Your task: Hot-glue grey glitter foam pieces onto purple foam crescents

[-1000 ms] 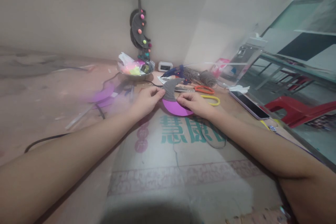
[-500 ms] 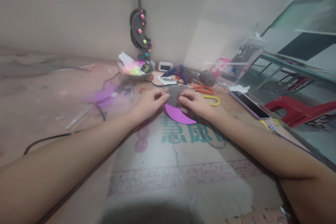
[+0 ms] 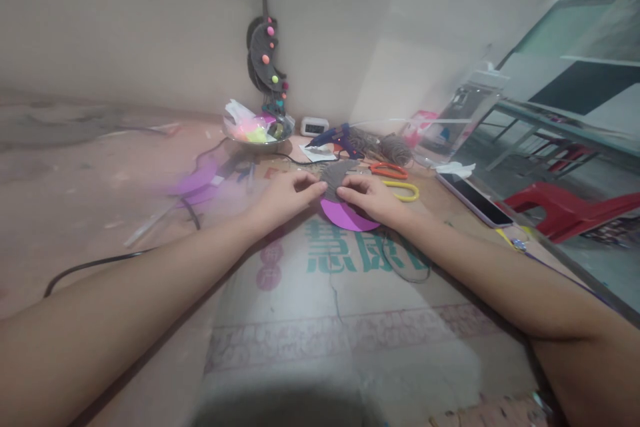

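Between my hands is a purple crescent-shaped card (image 3: 347, 216), its upper part covered in grey yarn (image 3: 336, 179) and its lower part bare purple. My left hand (image 3: 290, 200) pinches the yarn-covered part from the left with thumb and fingertips. From the right, my right hand (image 3: 373, 199) grips the same piece near where the yarn meets the bare card. A thin grey strand (image 3: 407, 279) loops on the cardboard below my right hand. Just beyond that hand lie orange scissor handles (image 3: 389, 170) and a yellow handle loop (image 3: 407, 192).
A blue glue gun (image 3: 340, 140) rests behind my hands, beside grey yarn balls (image 3: 395, 148). A bowl (image 3: 257, 140) with colourful bits and a small white clock (image 3: 315, 126) stand by the wall. A phone (image 3: 475, 200) lies right. Purple pieces (image 3: 197, 180) and a black cord (image 3: 95, 267) lie left.
The crescent has shifted slightly up and to the right and turned a little between my fingers. My left fingertips have moved slightly right, and my right fingertips slightly left.
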Motion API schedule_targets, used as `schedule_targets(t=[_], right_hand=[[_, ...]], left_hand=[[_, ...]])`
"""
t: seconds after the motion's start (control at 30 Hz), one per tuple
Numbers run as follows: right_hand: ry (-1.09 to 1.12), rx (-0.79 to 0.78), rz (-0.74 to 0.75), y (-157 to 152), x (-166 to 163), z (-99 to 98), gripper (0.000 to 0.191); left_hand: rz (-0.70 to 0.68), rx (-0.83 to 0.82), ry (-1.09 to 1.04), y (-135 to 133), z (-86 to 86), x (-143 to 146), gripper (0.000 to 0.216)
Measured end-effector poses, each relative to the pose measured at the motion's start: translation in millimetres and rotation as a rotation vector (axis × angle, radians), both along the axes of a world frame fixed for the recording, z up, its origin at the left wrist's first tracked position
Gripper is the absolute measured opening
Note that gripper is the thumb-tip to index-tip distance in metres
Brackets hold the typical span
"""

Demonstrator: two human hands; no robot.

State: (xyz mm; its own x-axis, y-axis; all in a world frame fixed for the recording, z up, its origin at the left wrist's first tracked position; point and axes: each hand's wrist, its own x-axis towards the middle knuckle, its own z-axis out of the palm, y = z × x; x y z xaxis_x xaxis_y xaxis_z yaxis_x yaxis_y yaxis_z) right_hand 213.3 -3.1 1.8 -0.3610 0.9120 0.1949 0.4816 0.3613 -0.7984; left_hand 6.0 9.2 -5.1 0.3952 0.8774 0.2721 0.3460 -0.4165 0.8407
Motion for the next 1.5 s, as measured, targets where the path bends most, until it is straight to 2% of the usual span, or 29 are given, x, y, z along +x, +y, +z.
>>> schedule_targets(t=[0.1, 0.27, 0.47, 1.0, 1.27, 1.5], right_hand=[[-0.008, 0.024, 0.010, 0.9, -0.3, 0.1, 0.031], [-0.005, 0.016, -0.012, 1.0, -1.1, -0.1, 0.031], [-0.125, 0.042, -0.049, 0.1, -2.0, 0.0, 0.031], [-0.078, 0.038, 0.031, 1.4, 1.1, -0.9, 0.027], [-0.081, 0.024, 0.021, 1.7, 1.9, -2.4, 0.030], [-0.090, 0.017, 0.017, 2.7, 2.8, -3.6, 0.031]], left_hand=[[0.021, 0.032, 0.073, -2.1, 1.0, 0.4, 0.029], [0.023, 0.042, 0.066, -0.5, -1.5, -0.1, 0.030], [0.003, 0.056, 0.109, -1.0, -0.5, -0.3, 0.031], [-0.038, 0.050, 0.010, 2.6, -1.8, -0.7, 0.036], [0.015, -0.025, 0.041, 1.6, -1.0, -0.2, 0.022], [0.005, -0.006, 0.027, 0.7, -1.7, 0.3, 0.023]])
